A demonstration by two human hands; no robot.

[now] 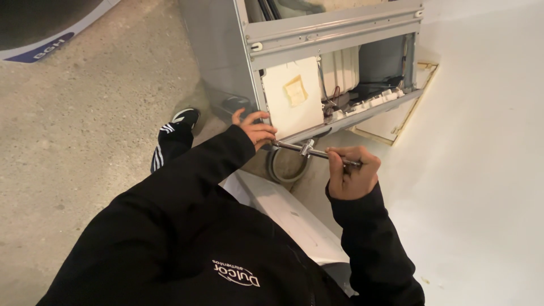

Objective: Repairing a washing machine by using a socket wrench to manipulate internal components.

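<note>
the right hand (pixel 352 173) is clamped on a metal wrench (pixel 309 149); the left hand (pixel 255 129) pinches its far end at the cabinet (pixel 226 51) frame's lower corner. the wrench looks stiff, heavy and slick, best gripped by the handle. little swing room: a hose (pixel 283 170) below, a white panel (pixel 294 215) near.

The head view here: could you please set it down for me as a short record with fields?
Setting: concrete floor beside a white wall
Appliance: grey metal cabinet, back opened, white inner panel with a yellow patch, wiring and a connector strip inside
Left hand: left hand at the cabinet's lower corner, by the tool's tip
Right hand: right hand closed around the handle of a metal T-shaped wrench
Hose: grey hose looping below the frame
Nearby: white panel lying on the floor
Clothing: black jacket, black shoe
</note>
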